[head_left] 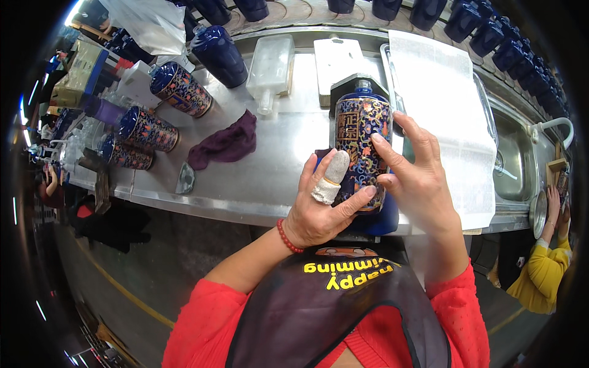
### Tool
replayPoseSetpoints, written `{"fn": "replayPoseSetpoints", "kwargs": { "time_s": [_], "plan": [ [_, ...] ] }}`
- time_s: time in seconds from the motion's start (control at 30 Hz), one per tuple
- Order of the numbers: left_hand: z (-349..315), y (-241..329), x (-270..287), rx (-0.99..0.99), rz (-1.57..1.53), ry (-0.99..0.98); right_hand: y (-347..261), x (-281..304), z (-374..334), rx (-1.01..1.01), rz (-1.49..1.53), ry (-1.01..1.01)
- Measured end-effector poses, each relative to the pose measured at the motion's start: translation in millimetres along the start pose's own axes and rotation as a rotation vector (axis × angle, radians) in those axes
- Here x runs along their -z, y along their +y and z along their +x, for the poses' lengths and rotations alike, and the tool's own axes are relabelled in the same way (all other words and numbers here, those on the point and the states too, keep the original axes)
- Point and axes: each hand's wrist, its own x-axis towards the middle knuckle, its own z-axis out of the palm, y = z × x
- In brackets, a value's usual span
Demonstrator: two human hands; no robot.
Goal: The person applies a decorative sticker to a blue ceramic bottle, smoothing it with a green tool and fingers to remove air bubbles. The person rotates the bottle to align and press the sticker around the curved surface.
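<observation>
One crumpled purple cloth (227,142) lies left of centre. The left hand (316,210) holds a cylindrical, glossy blue, floral-patterned bottle (354,132) right of centre, apparently steadying it for the right hand (424,181), whose loosely parted fingers touch it.

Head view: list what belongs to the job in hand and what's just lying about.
Likely in the job:
patterned bottle, touched by both hands
left hand
right hand

Seemingly just lying about:
crumpled purple cloth
clear plastic container
plastic bag
</observation>
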Motion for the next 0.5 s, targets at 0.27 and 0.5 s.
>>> {"fn": "replayPoseSetpoints", "kwargs": {
  "time_s": [0.27,0.5],
  "plan": [
    [-3.7,-6.1,5.1,-0.064,-0.053,-0.016,1.3,14.9,-14.1,0.025,0.025,-0.027],
    [5.1,-0.9,3.4,0.011,-0.163,0.039,-1.5,5.2,-44.2,-0.027,0.214,-0.003]
  ]
}}
